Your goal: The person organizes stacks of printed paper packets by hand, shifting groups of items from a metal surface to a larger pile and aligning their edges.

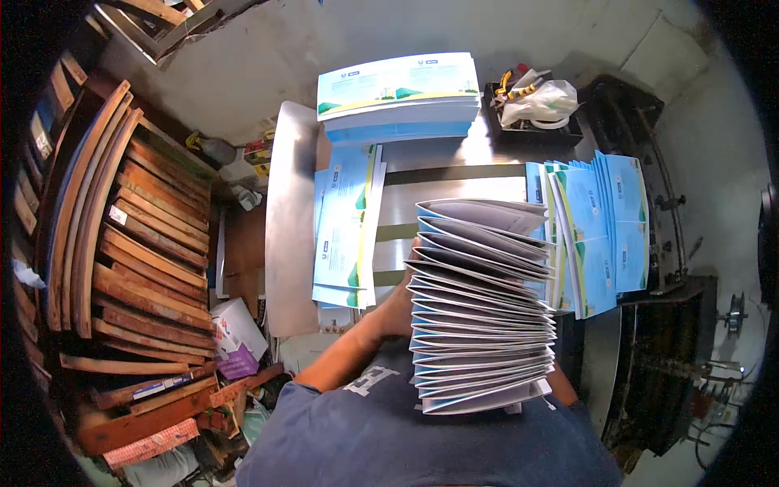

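Booklets in hand: fanned stack of folded booklets [480, 304], pale grey covers facing up, thin blue edges showing; stack leans from the chest up toward the table, each piece offset from the next.
Position: held in front of the person's body, above the near edge of the metal table [292, 227], between the 2 loose piles of blue sheets.
Left hand [402, 304]: pressed against the left side of the fanned stack, forearm coming up from the lower edge; fingers are behind the paper, so I cannot tell how far they curl, though the hand is plainly bracing the stack.
Right hand: hidden beneath the stack; only a bit of forearm [561, 388] shows at the lower right corner of the pile; finger state cannot be told.
Clothing: dark blue shirt [389, 438] with a pale print near the left shoulder.
Left pile [345, 227]: blue and white printed sheets lying flat on the table, just beside the left hand.
Right pile [600, 227]: blue printed sheets fanned out, partly overlapped by the held stack.
Far pile [398, 93]: thick squared stack of printed sheets at the far end of the table.
Black tray [535, 122]: beside the far pile, holding a white plastic bag [544, 101] and small tools.
Wooden frames [122, 243]: curved brown boards stacked at the left.
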`<state>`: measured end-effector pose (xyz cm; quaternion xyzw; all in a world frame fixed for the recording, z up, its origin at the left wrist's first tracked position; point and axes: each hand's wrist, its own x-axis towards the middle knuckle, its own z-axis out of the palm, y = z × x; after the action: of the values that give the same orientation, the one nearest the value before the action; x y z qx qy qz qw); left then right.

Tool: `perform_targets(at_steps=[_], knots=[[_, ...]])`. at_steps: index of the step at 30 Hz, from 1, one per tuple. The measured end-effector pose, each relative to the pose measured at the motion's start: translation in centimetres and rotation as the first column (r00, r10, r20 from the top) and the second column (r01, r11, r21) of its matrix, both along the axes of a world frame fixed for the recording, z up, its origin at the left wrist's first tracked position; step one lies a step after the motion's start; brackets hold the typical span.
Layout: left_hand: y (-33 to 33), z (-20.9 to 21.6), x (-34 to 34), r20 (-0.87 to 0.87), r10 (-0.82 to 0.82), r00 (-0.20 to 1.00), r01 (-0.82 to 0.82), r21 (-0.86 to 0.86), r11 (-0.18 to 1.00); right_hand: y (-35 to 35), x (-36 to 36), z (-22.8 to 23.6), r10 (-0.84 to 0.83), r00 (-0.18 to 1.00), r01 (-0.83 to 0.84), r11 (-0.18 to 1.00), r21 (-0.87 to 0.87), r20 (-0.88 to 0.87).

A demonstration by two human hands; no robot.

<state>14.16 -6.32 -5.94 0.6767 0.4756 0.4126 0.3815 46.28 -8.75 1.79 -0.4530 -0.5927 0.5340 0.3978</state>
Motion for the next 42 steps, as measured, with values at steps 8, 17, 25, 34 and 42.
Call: perform_targets(at_steps=[8, 17, 25, 34, 42], knots=[[0.0, 0.0, 0.4, -0.004, 0.004, 1.000, -0.004, 0.009, 1.000, -0.4, 0.8, 0.2, -0.022, 1.000, 0.022, 1.000, -0.005, 0.016], [0.0, -0.2, -0.1, -0.021, -0.007, 1.000, 0.006, -0.011, 1.000, -0.9, 0.3, 0.4, -0.018, 0.999, 0.018, 1.000, -0.003, 0.032], [-0.1, 0.0, -0.1, -0.048, -0.013, 0.999, 0.014, 0.005, 1.000, 0.7, -0.9, -0.7, 0.078, 0.997, -0.079, 0.997, -0.025, -0.007], [0.2, -1.3, 0.1, -0.038, 0.018, 0.999, -0.017, 0.049, 0.999, 3.9, -4.6, -3.3, 0.251, 0.966, -0.254, 0.965, -0.060, -0.060], [2.6, 0.4, 0.5, 0.348, -0.066, 0.935, 0.009, 0.163, 0.987, 6.6, -7.0, -6.2, 0.214, 0.961, -0.222, 0.975, -0.029, -0.174]])
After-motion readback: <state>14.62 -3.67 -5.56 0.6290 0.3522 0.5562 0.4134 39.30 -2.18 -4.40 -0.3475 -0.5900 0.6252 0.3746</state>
